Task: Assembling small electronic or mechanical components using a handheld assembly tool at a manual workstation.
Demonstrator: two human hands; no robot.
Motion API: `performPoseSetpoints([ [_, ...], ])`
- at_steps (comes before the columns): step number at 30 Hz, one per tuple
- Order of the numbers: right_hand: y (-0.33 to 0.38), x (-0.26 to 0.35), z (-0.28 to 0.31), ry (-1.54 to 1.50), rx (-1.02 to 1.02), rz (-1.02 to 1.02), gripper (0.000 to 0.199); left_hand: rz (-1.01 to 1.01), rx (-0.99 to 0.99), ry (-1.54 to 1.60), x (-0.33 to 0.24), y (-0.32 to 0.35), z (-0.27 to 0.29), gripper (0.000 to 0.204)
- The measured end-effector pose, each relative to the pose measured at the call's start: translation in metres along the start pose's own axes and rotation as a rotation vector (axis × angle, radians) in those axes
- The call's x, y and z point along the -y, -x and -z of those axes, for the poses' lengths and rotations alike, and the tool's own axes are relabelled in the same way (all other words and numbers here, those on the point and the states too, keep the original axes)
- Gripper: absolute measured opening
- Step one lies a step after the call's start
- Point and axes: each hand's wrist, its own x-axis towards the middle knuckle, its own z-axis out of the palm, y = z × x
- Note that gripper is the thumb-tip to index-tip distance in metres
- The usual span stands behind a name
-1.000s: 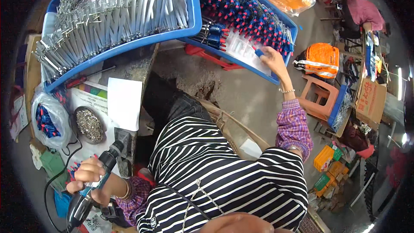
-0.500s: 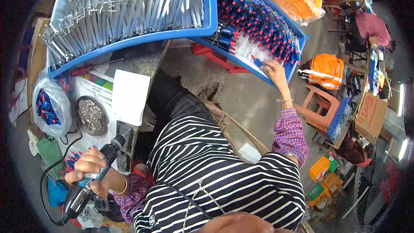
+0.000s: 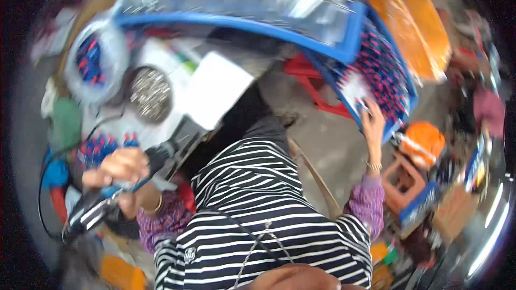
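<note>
My left hand [image 3: 121, 172] is closed around a black-and-blue corded electric drill [image 3: 88, 212], its dark nose pointing up and right over the bench edge. Small blue-and-red parts [image 3: 102, 147] lie just beyond that hand. My right hand [image 3: 372, 123] reaches over the near side of a blue tray [image 3: 407, 111] heaped with blue parts with red tips [image 3: 379, 70]. Its fingertips are at a white patch on the tray's bottom, next to a small dark blue piece. Motion blur hides whether the fingers grip that piece.
A larger blue tray [image 3: 226, 22] of metal strips spans the top. On the bench are a bowl of small metal pieces [image 3: 150, 94], a white sheet [image 3: 220, 88] and a bag of blue-red parts [image 3: 94, 64]. A red stool [image 3: 317, 83] and orange stool [image 3: 403, 180] stand on the floor.
The whole view has shifted, with the trays and bench now further right and lower. My left hand still holds the drill. My right hand stays at the tray, its fingers now blurred.
</note>
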Motion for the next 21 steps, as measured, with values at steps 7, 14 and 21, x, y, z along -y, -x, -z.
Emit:
performPoseSetpoints([
  [7,-0.011,0.239,-0.030,-0.434,0.398,0.459,0.027,-0.061,0.085,-0.052,-0.027,0.006,0.025,0.039],
  [14,0.012,0.381,-0.116,-0.537,0.683,1.058,0.040,-0.057,0.235,-0.002,-0.053,0.024,0.048,0.047],
  [21,0.033,0.447,-0.199,-0.191,0.535,1.261,0.032,-0.110,0.027,0.075,-0.055,0.044,0.050,0.039],
])
